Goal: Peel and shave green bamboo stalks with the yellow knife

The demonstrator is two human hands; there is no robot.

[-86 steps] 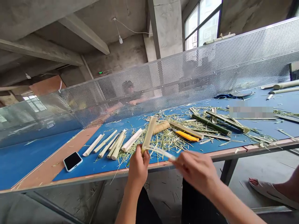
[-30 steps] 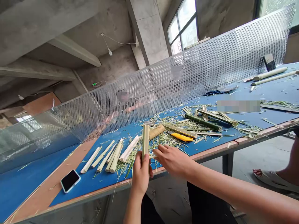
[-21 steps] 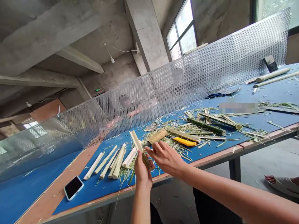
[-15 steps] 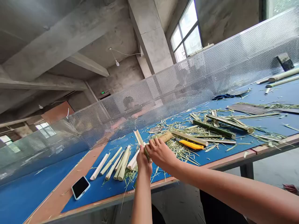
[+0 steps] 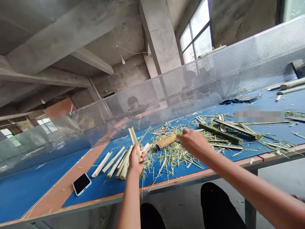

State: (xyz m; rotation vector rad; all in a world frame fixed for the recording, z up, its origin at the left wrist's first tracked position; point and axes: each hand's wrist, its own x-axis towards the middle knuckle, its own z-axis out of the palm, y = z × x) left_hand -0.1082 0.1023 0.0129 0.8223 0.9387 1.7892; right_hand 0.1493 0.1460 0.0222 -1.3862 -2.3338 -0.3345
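Observation:
My left hand (image 5: 138, 156) is closed around a split bamboo piece (image 5: 133, 136), held tilted up above the table. A thin bamboo sliver (image 5: 145, 135) sticks up beside it. Over the shavings to the right, my right hand (image 5: 193, 140) is smeared by motion, its fingers curled; what they hold, if anything, is hidden. Just left of that hand lies a brown bamboo tube section (image 5: 166, 141). Several pale split bamboo lengths (image 5: 116, 163) lie side by side left of my left hand. The yellow-handled knife seen before does not show now.
Bamboo shavings (image 5: 166, 160) cover the blue table (image 5: 100, 189) in front of me. Green and split bamboo lengths (image 5: 221, 133) are heaped at the right. A phone (image 5: 81, 184) lies near the front left. A perforated metal screen (image 5: 205, 76) runs along the back, with people behind it.
My right hand has left the bamboo in my left hand and moved right, over where the yellow-handled knife lay. My left hand has shifted slightly left, still holding the piece.

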